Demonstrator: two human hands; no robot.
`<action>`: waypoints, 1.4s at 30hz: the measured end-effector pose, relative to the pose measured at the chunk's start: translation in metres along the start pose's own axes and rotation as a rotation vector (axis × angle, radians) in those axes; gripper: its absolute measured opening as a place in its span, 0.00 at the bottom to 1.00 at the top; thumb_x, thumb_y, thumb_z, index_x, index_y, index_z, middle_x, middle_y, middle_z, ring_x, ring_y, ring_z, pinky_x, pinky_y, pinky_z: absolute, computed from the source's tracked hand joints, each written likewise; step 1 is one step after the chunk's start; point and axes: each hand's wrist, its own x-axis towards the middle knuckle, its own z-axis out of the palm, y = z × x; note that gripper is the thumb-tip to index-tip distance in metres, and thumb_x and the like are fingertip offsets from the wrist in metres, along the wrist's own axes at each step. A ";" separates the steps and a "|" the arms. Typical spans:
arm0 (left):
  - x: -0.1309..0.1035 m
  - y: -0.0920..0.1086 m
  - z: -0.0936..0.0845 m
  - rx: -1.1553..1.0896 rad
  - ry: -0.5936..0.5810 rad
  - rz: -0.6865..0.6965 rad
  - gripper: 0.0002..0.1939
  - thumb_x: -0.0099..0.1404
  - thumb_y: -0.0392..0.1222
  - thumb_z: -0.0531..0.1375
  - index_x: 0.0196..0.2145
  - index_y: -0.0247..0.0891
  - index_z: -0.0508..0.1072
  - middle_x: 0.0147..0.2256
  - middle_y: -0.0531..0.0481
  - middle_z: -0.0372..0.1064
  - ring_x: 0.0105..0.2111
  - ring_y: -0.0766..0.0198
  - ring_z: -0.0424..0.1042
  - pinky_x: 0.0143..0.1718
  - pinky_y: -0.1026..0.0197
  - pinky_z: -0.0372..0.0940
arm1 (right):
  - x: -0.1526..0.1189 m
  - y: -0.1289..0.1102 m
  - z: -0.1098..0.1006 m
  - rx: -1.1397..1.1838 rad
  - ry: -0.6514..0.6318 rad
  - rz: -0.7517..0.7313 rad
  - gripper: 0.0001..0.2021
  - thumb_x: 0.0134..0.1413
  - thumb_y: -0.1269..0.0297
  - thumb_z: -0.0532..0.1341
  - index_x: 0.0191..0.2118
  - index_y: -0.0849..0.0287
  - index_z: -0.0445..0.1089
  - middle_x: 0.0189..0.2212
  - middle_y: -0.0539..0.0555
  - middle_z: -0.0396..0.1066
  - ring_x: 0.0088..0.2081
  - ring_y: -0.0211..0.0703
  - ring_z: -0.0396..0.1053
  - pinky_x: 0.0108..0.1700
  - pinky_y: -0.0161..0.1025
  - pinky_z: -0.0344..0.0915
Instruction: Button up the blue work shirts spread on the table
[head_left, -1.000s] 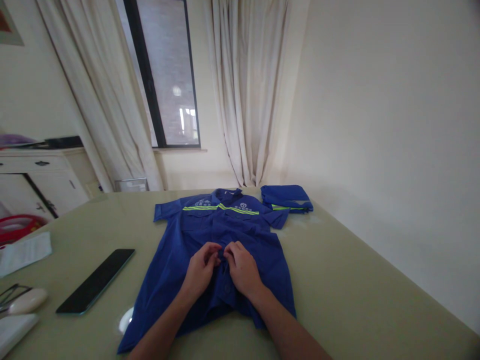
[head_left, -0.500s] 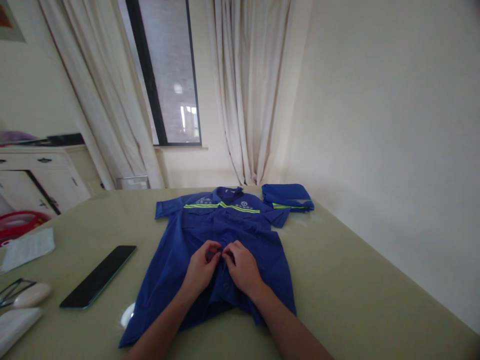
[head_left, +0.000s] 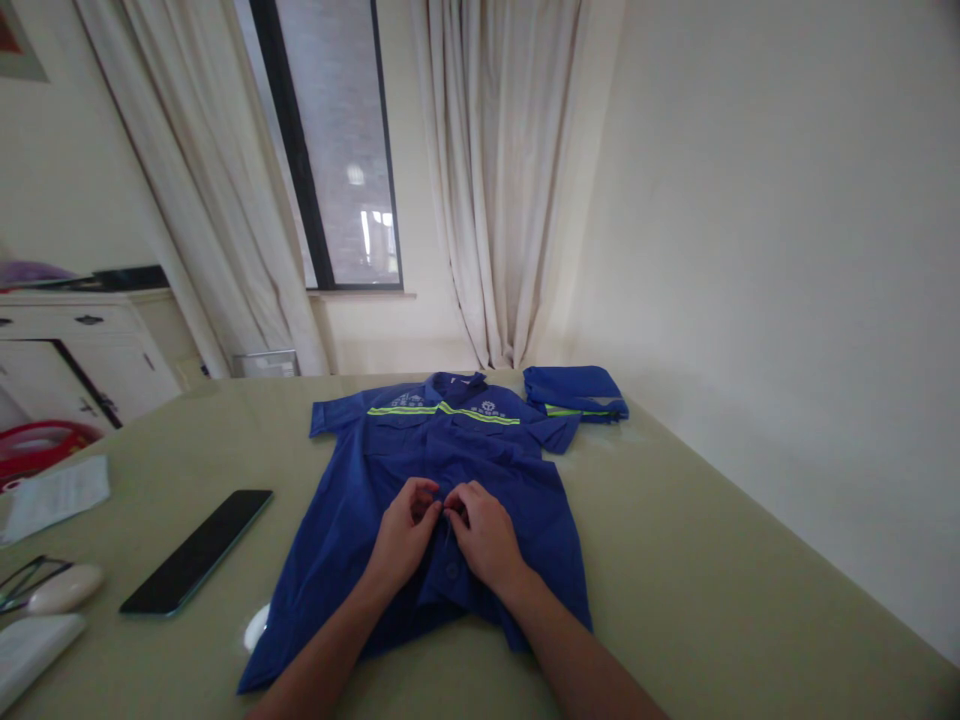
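Shirt: blue (head_left: 480,445), spread on the table (head_left: 675,560) — its front placket under both hands
Left hand: (head_left: 407,530) fingertips pinching the placket
Right hand: (head_left: 482,530) pinching it too — just beside the left
Folded garment: (head_left: 574,388) at the shirt's far right sleeve

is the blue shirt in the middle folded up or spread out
Spread out: the shirt lies on the table with both short sleeves out to the sides and its body reaching toward the viewer.

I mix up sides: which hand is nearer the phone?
Left. The left hand is at the shirt's front, right of the phone; the right hand is beside it, farther right.
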 end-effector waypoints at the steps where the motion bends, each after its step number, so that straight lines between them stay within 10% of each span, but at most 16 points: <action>1: 0.000 0.000 0.000 0.003 0.000 -0.004 0.11 0.63 0.45 0.62 0.42 0.41 0.72 0.33 0.53 0.74 0.35 0.58 0.76 0.41 0.56 0.70 | 0.000 0.000 0.000 0.001 0.000 0.002 0.06 0.62 0.70 0.60 0.39 0.52 0.72 0.39 0.49 0.73 0.37 0.39 0.71 0.40 0.34 0.62; 16: 0.004 0.002 -0.003 -0.164 0.048 -0.176 0.21 0.53 0.48 0.68 0.42 0.39 0.72 0.34 0.52 0.73 0.32 0.60 0.77 0.36 0.58 0.71 | -0.001 -0.004 -0.002 0.048 0.044 -0.004 0.06 0.59 0.71 0.62 0.36 0.53 0.74 0.37 0.49 0.73 0.36 0.39 0.70 0.40 0.34 0.62; 25: 0.007 0.017 -0.010 -0.060 -0.175 0.070 0.10 0.64 0.43 0.62 0.43 0.42 0.76 0.39 0.49 0.76 0.35 0.60 0.77 0.40 0.58 0.71 | 0.016 0.015 0.005 0.633 -0.001 0.290 0.04 0.50 0.65 0.65 0.31 0.59 0.76 0.24 0.48 0.71 0.28 0.38 0.66 0.32 0.34 0.62; 32: 0.000 0.019 -0.009 0.299 -0.234 0.277 0.11 0.69 0.41 0.57 0.44 0.49 0.80 0.41 0.49 0.76 0.42 0.57 0.76 0.47 0.58 0.68 | 0.017 0.026 0.002 0.572 -0.096 0.240 0.10 0.53 0.60 0.62 0.30 0.61 0.78 0.20 0.49 0.70 0.22 0.39 0.66 0.28 0.35 0.63; 38: 0.005 0.003 -0.016 0.467 -0.154 0.188 0.18 0.75 0.46 0.48 0.40 0.43 0.77 0.33 0.49 0.78 0.36 0.57 0.77 0.41 0.58 0.69 | 0.005 0.015 0.001 0.413 0.033 0.073 0.15 0.57 0.65 0.59 0.46 0.59 0.78 0.43 0.57 0.79 0.46 0.48 0.74 0.52 0.43 0.67; 42: -0.004 -0.006 -0.029 0.573 -0.036 0.149 0.20 0.74 0.44 0.48 0.57 0.37 0.71 0.52 0.38 0.75 0.54 0.49 0.73 0.56 0.44 0.65 | -0.020 0.021 -0.010 0.103 -0.058 -0.135 0.25 0.58 0.65 0.61 0.62 0.59 0.69 0.61 0.60 0.69 0.62 0.51 0.65 0.65 0.47 0.57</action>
